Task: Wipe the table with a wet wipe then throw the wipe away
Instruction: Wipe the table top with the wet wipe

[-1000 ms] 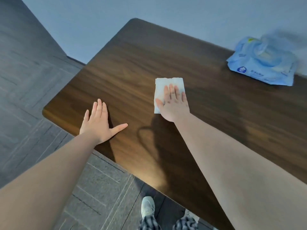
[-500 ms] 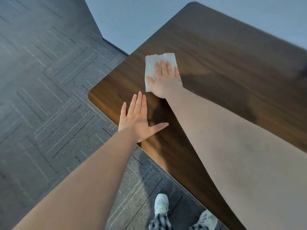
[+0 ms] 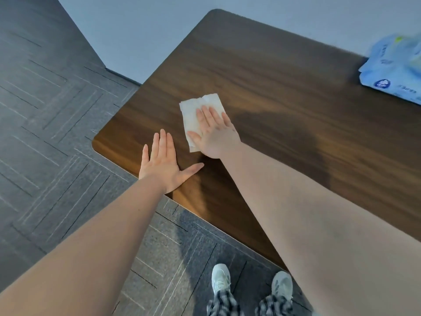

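Our right hand (image 3: 214, 131) lay flat, its grip spread, fingers (image 3: 206, 116) pressing a white wet wipe (image 3: 196, 117) onto the dark wooden desk (image 3: 284, 92). The wipe stuck out past our fingertips and thumb. Our left hand (image 3: 161, 163) rested palm down, grip spread and empty, just beside it at the desk's near edge. A blue wipe pack (image 3: 396, 71) sat far right.

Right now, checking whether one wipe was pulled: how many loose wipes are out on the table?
1: the wet wipe lies flat under the right hand, near the table's left end. Others may remain inside the blue pack.
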Tool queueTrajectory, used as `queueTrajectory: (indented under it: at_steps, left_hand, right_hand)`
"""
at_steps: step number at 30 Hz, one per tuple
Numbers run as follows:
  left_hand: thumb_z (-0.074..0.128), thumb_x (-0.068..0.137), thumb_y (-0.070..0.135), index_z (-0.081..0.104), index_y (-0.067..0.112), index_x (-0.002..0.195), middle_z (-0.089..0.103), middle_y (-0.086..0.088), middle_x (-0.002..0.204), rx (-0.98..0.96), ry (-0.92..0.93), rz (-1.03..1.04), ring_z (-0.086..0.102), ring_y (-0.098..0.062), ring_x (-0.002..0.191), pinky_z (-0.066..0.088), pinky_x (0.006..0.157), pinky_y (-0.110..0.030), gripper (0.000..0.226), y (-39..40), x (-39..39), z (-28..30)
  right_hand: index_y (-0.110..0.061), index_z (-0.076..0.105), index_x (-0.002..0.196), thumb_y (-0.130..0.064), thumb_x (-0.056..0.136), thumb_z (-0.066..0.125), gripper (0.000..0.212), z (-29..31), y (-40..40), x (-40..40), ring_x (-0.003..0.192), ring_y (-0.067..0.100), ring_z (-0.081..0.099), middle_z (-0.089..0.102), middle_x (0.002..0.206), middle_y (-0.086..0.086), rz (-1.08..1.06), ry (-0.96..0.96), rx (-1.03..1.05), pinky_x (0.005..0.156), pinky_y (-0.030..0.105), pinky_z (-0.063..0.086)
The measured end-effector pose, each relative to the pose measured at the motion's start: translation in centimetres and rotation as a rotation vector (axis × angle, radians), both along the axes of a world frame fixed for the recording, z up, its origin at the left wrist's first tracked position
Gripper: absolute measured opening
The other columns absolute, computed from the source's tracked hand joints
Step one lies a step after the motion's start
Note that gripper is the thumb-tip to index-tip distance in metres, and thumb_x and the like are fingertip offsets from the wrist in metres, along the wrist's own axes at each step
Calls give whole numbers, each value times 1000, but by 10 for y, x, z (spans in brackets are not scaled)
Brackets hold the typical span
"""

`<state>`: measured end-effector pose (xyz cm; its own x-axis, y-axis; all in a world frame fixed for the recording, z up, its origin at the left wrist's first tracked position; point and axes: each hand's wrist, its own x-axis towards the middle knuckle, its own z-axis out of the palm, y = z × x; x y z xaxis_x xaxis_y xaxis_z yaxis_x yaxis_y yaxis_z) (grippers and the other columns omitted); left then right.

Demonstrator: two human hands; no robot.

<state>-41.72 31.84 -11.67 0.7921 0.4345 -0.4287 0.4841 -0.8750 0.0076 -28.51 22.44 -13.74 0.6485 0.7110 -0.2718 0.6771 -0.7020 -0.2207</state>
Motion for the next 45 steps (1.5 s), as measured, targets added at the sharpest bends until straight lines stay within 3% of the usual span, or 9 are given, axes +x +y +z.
queueTrajectory:
  at_steps: [5, 18, 27, 30, 36, 45]
  left_hand:
    - [2, 80, 75, -7, 7, 151, -10, -9, 161, 129, 15, -329, -11, -22, 148, 1, 120, -39, 98, -29, 2, 16]
    - [23, 81, 75, -6, 8, 151, -11, -6, 161, -102, -24, -622, -11, -19, 147, 3, 119, -37, 101, -245, 32, 16]
    - [12, 73, 83, -13, 11, 149, -19, -4, 159, -106, 8, -922, -18, -17, 146, -4, 118, -43, 108, -424, 39, 8]
    - [7, 67, 88, -17, 11, 148, -22, -5, 158, -47, 15, -882, -21, -19, 145, -8, 116, -49, 114, -452, 34, 2]
    - [9, 66, 88, -17, 11, 148, -22, -3, 158, 3, 26, -828, -21, -15, 145, -8, 118, -47, 115, -458, 31, 1]
    - [10, 64, 88, -15, 12, 149, -21, -3, 159, -34, 27, -804, -19, -15, 146, -7, 118, -46, 116, -462, 29, 2]
  right_hand:
    - [-17, -9, 150, -54, 97, 10, 67, 5, -76, -19, 146, 16, -14, -10, 161, 0, -124, 21, -9, 117, 37, -10]
    - [-20, -13, 149, -56, 96, 9, 67, 2, -388, -41, 145, 11, -16, -16, 159, -4, -689, 33, -105, 117, 34, -11]
    - [-20, -10, 150, -57, 96, 9, 69, 10, -623, -97, 147, 13, -11, -11, 160, -1, -1145, 43, -156, 118, 35, -8]
    - [-19, -9, 150, -57, 95, 9, 69, 11, -681, -115, 147, 14, -11, -10, 161, 0, -1246, 41, -157, 118, 36, -7]
    - [-19, -9, 150, -57, 95, 9, 69, 11, -748, -142, 147, 16, -11, -10, 161, 1, -1343, 52, -166, 118, 38, -7]
    - [-16, -12, 150, -53, 97, 7, 67, 9, -733, -152, 146, 20, -14, -14, 160, 5, -1384, 89, -180, 117, 40, -8]
